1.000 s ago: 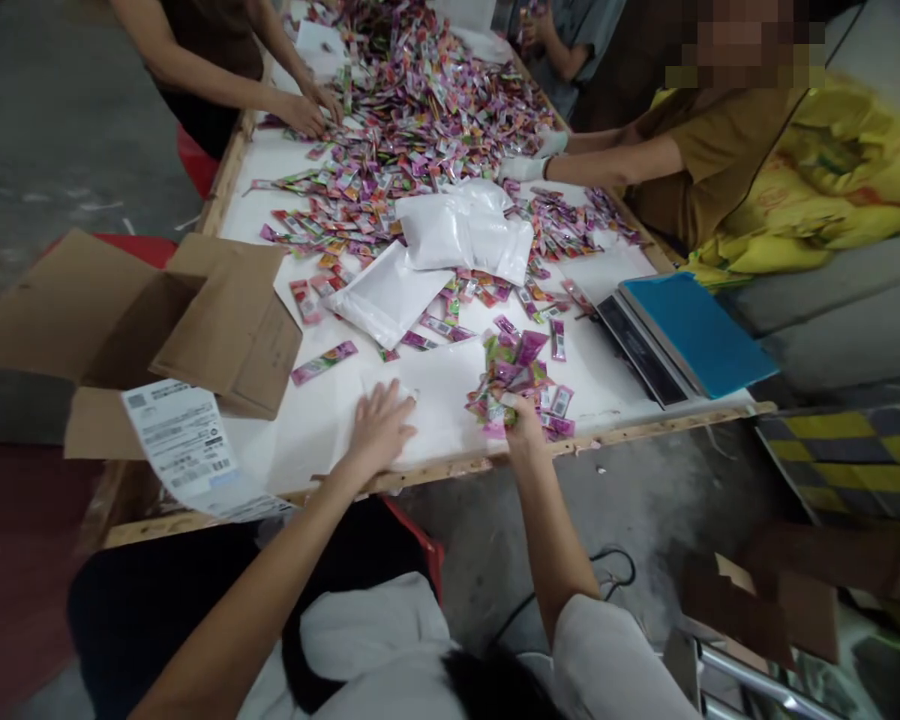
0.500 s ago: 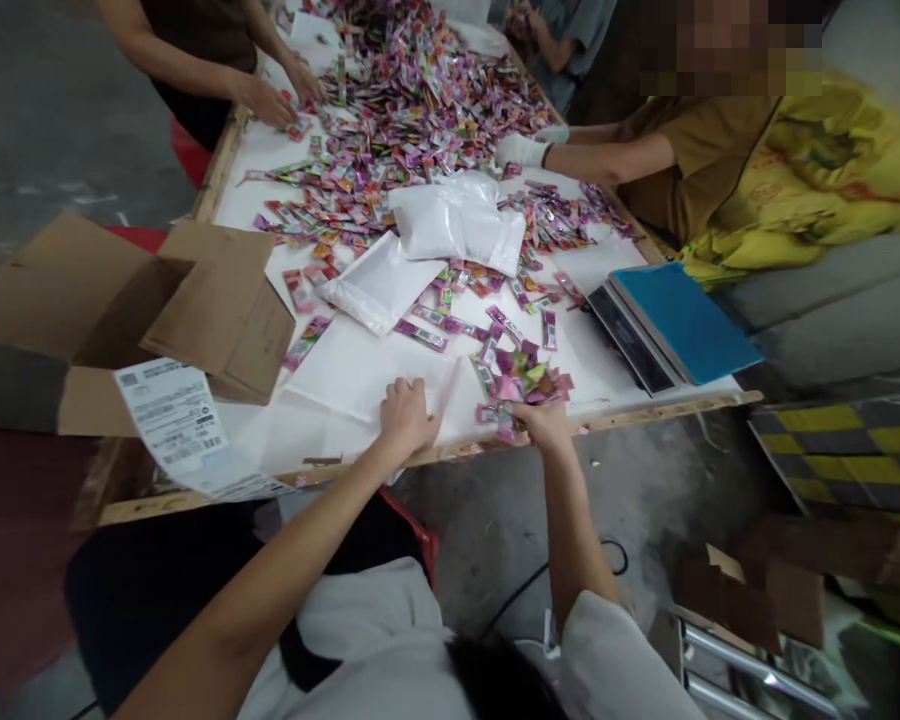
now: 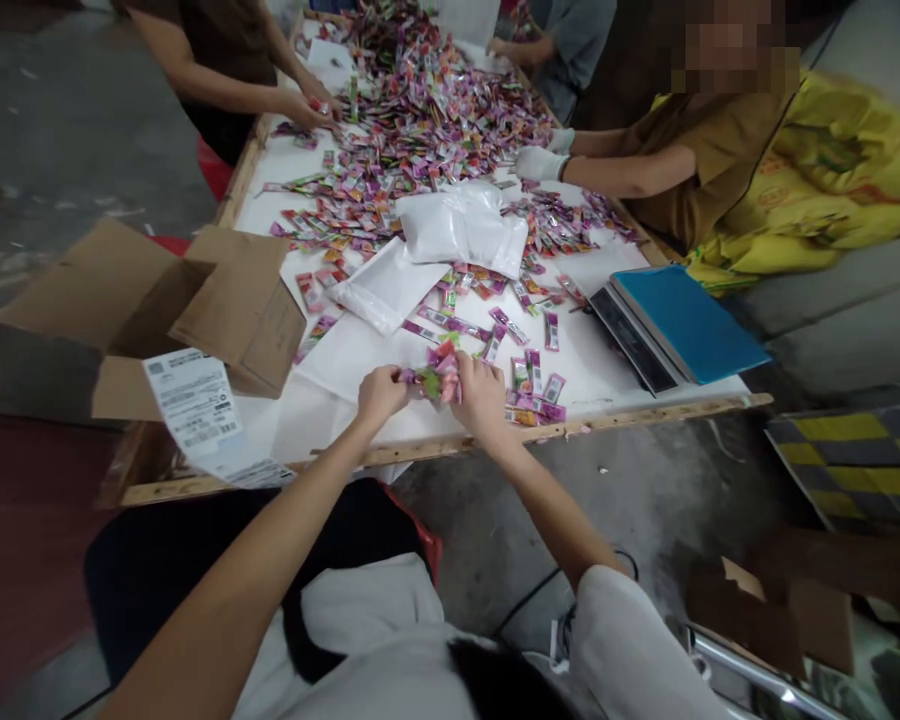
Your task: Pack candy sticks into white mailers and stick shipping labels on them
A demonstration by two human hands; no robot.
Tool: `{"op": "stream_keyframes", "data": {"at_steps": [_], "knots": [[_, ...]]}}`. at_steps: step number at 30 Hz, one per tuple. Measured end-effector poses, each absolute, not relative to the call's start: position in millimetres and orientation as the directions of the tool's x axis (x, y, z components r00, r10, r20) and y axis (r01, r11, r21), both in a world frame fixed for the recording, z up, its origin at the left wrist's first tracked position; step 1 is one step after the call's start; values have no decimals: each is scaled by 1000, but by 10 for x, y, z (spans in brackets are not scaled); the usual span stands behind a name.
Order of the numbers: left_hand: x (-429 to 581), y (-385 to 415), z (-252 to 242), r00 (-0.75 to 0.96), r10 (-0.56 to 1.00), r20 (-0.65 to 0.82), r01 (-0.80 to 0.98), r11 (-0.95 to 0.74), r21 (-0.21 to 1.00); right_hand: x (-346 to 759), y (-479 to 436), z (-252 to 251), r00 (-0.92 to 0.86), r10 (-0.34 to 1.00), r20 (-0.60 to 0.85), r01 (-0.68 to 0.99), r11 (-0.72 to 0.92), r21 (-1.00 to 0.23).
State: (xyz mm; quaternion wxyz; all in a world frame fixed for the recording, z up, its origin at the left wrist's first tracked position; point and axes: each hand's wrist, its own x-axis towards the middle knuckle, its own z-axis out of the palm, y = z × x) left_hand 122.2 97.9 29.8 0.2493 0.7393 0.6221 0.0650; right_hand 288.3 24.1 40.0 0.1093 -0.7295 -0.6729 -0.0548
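Note:
A bunch of small colourful sachets (image 3: 436, 374) is held between my two hands, just above the near edge of the table. My right hand (image 3: 483, 400) wraps round the bunch from the right. On the other side, my left hand (image 3: 381, 394) pinches the bunch's left end, fingers closed. Beneath and behind them lies a flat white bag (image 3: 345, 365). Several loose sachets (image 3: 536, 385) rest on the table to the right of my right hand.
A big heap of sachets (image 3: 435, 110) covers the far table. Filled white bags (image 3: 461, 228) lie mid-table. An open carton (image 3: 244, 315) with a printed label sheet (image 3: 191, 405) stands left, a blue-topped scale (image 3: 690, 325) right. Co-workers' hands reach in, some in white gloves (image 3: 541, 163).
My right hand has moved left with its bunch, leaving some sachets lying on the table. My left hand has lifted off the white bag and met the bunch.

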Motion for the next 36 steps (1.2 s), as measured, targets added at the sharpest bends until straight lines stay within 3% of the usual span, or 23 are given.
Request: {"op": "stream_keyframes", "data": {"at_steps": [5, 10, 14, 17, 25, 28, 31, 33, 36], "knots": [[1174, 1151, 320, 168, 961, -218, 841, -25, 540, 2874, 102, 261, -137, 983, 120, 988, 127, 88], [1330, 1093, 551, 212, 977, -13, 843, -176, 509, 2862, 183, 374, -313, 950, 10, 935, 306, 181], [1296, 944, 677, 420, 893, 163, 834, -451, 317, 2858, 339, 478, -273, 960, -60, 944, 279, 175], [1185, 846, 646, 496, 853, 164, 824, -521, 221, 2843, 448, 518, -209, 975, -77, 965, 218, 144], [1295, 792, 806, 463, 882, 92, 835, -468, 289, 2528, 443, 535, -5, 995, -101, 988, 20, 156], [1421, 741, 911, 554, 830, 61, 793, -549, 264, 2465, 413, 552, 1, 992, -130, 995, 12, 101], [1472, 648, 923, 615, 788, 23, 763, -603, 233, 2522, 442, 577, 20, 987, -159, 999, -27, -39], [1456, 561, 880, 643, 761, 83, 729, -642, 238, 2616, 480, 595, 65, 985, -163, 987, -88, -138], [1375, 404, 746, 628, 720, 295, 656, -694, 297, 2804, 520, 609, 153, 973, -171, 955, -190, -228]]}}
